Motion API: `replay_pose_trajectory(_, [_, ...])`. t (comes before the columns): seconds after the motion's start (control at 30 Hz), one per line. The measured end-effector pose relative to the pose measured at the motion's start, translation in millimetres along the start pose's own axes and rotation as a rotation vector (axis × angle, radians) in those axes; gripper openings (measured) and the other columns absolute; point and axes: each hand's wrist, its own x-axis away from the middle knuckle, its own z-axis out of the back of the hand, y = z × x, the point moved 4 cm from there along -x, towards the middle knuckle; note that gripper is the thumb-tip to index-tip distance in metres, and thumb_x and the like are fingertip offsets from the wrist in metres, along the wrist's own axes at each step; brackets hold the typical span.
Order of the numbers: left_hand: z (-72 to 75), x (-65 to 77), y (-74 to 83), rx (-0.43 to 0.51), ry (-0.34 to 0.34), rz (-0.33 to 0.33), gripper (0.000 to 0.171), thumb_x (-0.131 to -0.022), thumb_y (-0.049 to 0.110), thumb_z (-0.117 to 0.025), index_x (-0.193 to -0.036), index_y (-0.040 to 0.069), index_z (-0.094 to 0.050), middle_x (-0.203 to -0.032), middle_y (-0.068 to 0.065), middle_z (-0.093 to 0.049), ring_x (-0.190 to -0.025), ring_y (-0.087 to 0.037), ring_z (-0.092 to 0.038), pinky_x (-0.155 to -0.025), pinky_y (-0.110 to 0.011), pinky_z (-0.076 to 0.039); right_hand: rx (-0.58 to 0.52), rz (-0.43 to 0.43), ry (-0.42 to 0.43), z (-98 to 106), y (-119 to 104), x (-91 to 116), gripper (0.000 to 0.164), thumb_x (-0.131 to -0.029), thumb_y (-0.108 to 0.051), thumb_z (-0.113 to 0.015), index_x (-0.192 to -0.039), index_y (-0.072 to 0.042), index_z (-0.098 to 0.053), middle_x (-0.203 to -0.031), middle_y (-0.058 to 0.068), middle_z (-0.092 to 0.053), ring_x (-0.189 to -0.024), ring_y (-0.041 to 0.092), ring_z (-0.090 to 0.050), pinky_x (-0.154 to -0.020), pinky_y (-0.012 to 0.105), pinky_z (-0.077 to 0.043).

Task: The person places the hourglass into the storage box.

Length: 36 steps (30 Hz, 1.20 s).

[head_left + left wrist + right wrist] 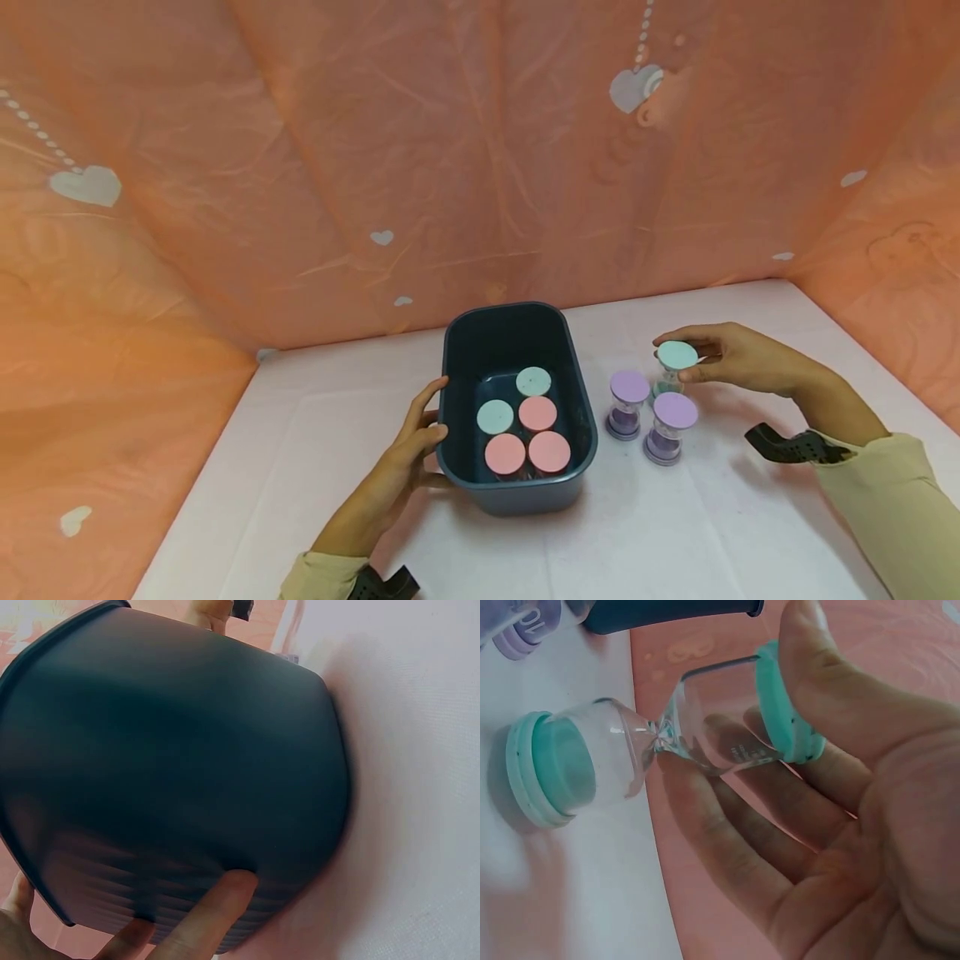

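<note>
My right hand (738,354) holds a clear hourglass with mint green caps (677,356). In the right wrist view the thumb rests at the upper cap of the hourglass (626,746), fingers behind the glass; mint sand lies in its lower bulb, and the base is close over the white tabletop. Two purple-capped hourglasses, one farther left (629,386) and one nearer (676,411), stand beside it. My left hand (401,454) touches the left side of a dark blue bin (517,498), its fingers lying along the outer wall (172,750). Several pink- and mint-capped hourglasses stand inside.
A white cloth (315,467) covers the tabletop. Orange sheeting with pale hearts (450,167) rises behind it and along both sides. The bin's far end stands close to the back sheet. Black straps sit at both wrists, near the beige sleeves (885,483).
</note>
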Motion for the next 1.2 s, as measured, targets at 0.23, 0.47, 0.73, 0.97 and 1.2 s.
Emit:
replay_pose_trajectory(0.23, [-0.3,-0.9,-1.4,-0.002,0.008,-0.010,0.056,-0.097,0.039,-0.048,-0.147,0.050,-0.028,-0.151,-0.017,-0.021,-0.141,-0.051,-0.027,-0.092,-0.073,-0.044,0.001,-0.025,0.028,7.2,-6.0,0.5,0.050,-0.089,-0.024,-0.075,-0.135,-0.013,-0.060,-0.126,0.011,-0.068,-0.102,-0.005,-0.064,-0.083,0.016,-0.052])
replay_pose_trajectory(0.47, [0.3,-1.3,-1.6,-0.004,0.022,-0.015,0.056,-0.096,0.038,-0.048,-0.148,0.050,-0.028,-0.152,-0.018,-0.021,-0.141,-0.052,-0.027,-0.090,-0.074,-0.045,-0.025,-0.020,0.079,13.7,-11.8,-1.1,0.050,-0.089,-0.021,-0.074,-0.135,-0.009,-0.059,-0.122,-0.001,-0.069,-0.103,-0.006,-0.064,-0.083,0.015,-0.054])
replay_pose_trajectory(0.73, [-1.0,-1.3,-1.0,0.000,0.010,-0.013,0.058,-0.096,0.038,-0.047,-0.149,0.049,-0.026,-0.152,-0.017,-0.021,-0.141,-0.051,-0.027,-0.091,-0.072,-0.045,-0.010,0.001,0.116,18.6,-22.8,-0.7,0.046,-0.090,-0.020,-0.074,-0.134,-0.012,-0.060,-0.118,-0.013,-0.068,-0.102,-0.005,-0.065,-0.082,0.015,-0.053])
replay_pose_trajectory(0.97, [-3.4,-0.9,-0.7,0.003,0.007,-0.021,0.057,-0.096,0.038,-0.047,-0.149,0.049,-0.026,-0.153,-0.016,-0.018,-0.141,-0.050,-0.026,-0.090,-0.071,-0.047,0.020,0.025,0.140,26.1,-41.6,-3.1,0.045,-0.091,-0.020,-0.072,-0.133,-0.011,-0.060,-0.113,-0.012,-0.069,-0.099,-0.005,-0.065,-0.081,0.014,-0.053])
replay_pose_trajectory(1.2, [-2.4,-1.2,-0.9,-0.007,0.025,-0.023,0.057,-0.096,0.038,-0.047,-0.149,0.049,-0.027,-0.150,-0.016,-0.020,-0.141,-0.050,-0.027,-0.090,-0.070,-0.047,-0.020,0.018,0.154,31.3,-64.4,-7.3,0.045,-0.092,-0.017,-0.071,-0.135,-0.008,-0.059,-0.112,-0.009,-0.070,-0.101,-0.003,-0.066,-0.082,0.014,-0.053])
